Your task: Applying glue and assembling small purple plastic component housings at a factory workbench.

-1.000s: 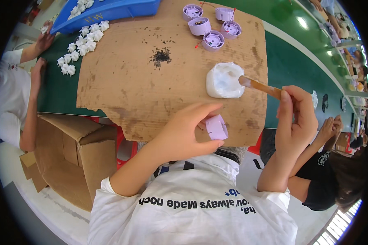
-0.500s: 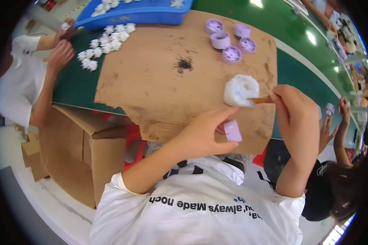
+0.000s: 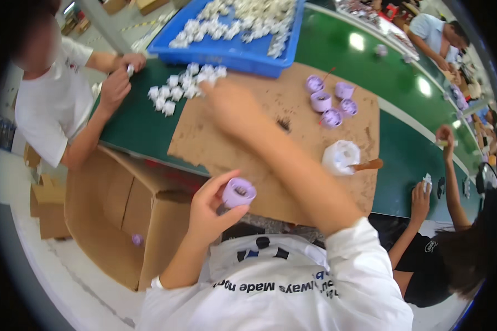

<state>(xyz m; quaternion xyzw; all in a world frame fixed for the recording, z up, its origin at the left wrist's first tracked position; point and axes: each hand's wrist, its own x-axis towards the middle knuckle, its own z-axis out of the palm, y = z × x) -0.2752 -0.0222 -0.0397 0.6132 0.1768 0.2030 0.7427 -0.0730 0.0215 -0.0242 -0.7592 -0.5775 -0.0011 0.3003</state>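
Observation:
My left hand (image 3: 205,214) is closed around a small light-purple plastic cup (image 3: 239,192), tilted so that its opening shows something dark inside. My right hand (image 3: 233,109) stretches across the cardboard to a cluster of small white spiky pieces (image 3: 171,91). Its fingertips are at the cluster's edge, smeared by motion, so I cannot see whether they grip a piece. Several more purple cups (image 3: 321,101) stand together at the far right of the cardboard, some with red wires. Nearer sits a white tub (image 3: 339,155) with a brown stick (image 3: 368,165) leaning out of it.
A blue tray (image 3: 221,58) full of white pieces stands beyond the cardboard sheet (image 3: 204,144) on the green table (image 3: 337,38). An open cardboard box (image 3: 107,215) is at the lower left. Co-workers sit left and right, one person's hands (image 3: 116,88) near the white pieces.
My right hand has let go of the brown stick, now resting in the tub, and swung left to the white pieces. My left hand has moved left and turned the purple cup's opening into view.

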